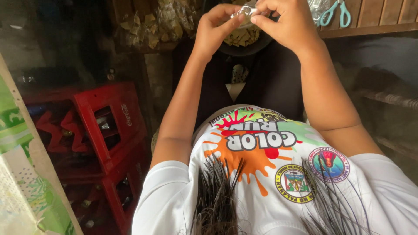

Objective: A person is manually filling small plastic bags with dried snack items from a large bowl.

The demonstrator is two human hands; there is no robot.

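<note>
Both hands pinching a small clear plastic packet above a dark bowl of chips.

The left hand [215,28] and right hand [285,21] meet at the top of the view, fingers [230,19] of each closed together on the small clear plastic packet [246,9], which is held between them directly over the dark round bowl [244,48]. The bowl holds pale, flat chip-like pieces. To its left, clear bags [152,24] of similar pieces lie on the wooden table [370,29]; teal-handled scissors [336,12] rest near the table's far right edge. Red bottle crates [109,130] stand stacked on the floor at left, with bottles inside.
</note>
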